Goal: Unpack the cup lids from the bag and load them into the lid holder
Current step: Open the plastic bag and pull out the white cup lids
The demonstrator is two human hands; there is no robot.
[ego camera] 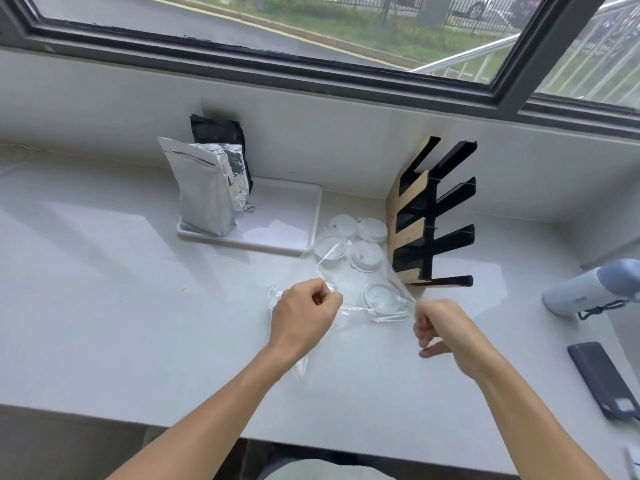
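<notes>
A clear plastic bag (349,282) lies flat on the white counter at centre. My left hand (304,315) is closed on its near left edge, and my right hand (438,327) pinches its near right edge. One clear lid (381,296) lies inside the bag close to my hands. Several more clear cup lids (356,242) lie in a cluster at the bag's far end, by its mouth. The black and tan lid holder (433,216) stands upright to the right of them, its slanted slots holding nothing.
A white tray (277,233) left of the lids carries a silver foil pouch (204,192) and a black pouch (218,131). A white hair dryer (588,289) and a dark phone (602,379) lie at the far right. The wall and window sill run behind.
</notes>
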